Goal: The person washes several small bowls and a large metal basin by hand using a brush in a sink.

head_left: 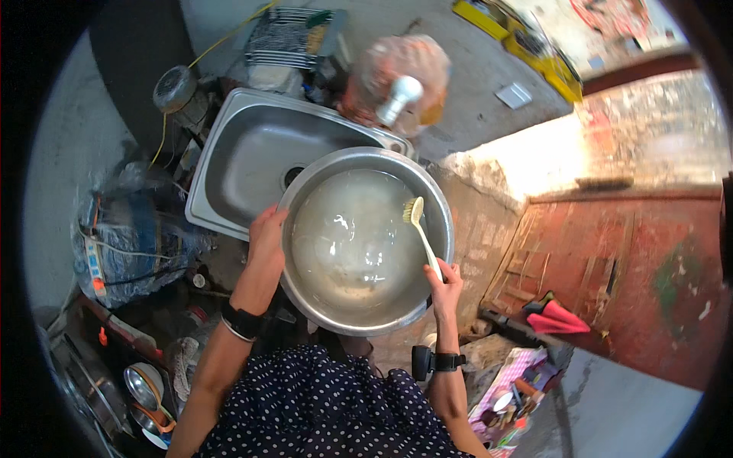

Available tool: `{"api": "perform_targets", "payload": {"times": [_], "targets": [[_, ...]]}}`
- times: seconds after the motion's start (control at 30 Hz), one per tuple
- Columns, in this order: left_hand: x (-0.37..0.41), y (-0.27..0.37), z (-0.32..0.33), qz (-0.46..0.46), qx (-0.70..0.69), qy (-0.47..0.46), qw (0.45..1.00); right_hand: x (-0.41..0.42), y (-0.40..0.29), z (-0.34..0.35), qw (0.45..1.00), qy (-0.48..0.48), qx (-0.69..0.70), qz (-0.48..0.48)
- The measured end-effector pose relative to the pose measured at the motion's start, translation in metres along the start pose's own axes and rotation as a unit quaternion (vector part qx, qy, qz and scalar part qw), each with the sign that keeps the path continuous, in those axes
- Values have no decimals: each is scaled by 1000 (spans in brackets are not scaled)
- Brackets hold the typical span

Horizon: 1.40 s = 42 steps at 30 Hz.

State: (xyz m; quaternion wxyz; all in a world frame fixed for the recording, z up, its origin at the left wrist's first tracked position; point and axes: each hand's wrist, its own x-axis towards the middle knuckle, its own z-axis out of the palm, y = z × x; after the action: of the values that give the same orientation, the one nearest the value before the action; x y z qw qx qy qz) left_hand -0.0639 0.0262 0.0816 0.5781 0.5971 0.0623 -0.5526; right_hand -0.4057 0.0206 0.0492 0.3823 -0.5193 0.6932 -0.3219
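A wide metal basin (pixel 366 257) with cloudy water in it is held in front of my body by both hands. My left hand (pixel 267 232) grips its left rim. On the right side, my right hand (pixel 445 283) clasps the rim and also the handle of a cream scrub brush (pixel 426 246). The brush leans over the inner wall, bristles turned left. Behind the basin is a stainless steel sink (pixel 252 143), partly covered by it; the drain hole (pixel 294 174) shows beside the basin's rim.
Beyond the sink stand a bulging plastic bag (pixel 395 68) and a wire rack (pixel 280 37). A plastic-wrapped bundle (pixel 137 240) with a power strip (pixel 93 260) is at the left. To the right are a reddish wooden door (pixel 618 275) and a checked cloth (pixel 504 395) bearing utensils.
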Motion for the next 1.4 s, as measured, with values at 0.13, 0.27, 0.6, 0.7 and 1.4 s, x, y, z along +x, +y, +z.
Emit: {"api": "perform_targets", "payload": {"times": [0.13, 0.27, 0.6, 0.7, 1.4], "targets": [[-29, -46, 23, -14, 18, -3, 1000, -18, 27, -53, 998, 59, -18, -15], [-52, -103, 39, -44, 25, -3, 999, -42, 50, -109, 996, 81, -30, -13], [-78, -255, 50, -101, 83, 27, 991, -95, 136, -207, 994, 64, -82, 44], [-75, -302, 42, -106, 107, 55, 987, -100, 169, -219, 992, 46, -96, 63], [73, -521, -124, -242, 103, 53, 963, -24, 321, -166, 965, -99, -159, 181]]}}
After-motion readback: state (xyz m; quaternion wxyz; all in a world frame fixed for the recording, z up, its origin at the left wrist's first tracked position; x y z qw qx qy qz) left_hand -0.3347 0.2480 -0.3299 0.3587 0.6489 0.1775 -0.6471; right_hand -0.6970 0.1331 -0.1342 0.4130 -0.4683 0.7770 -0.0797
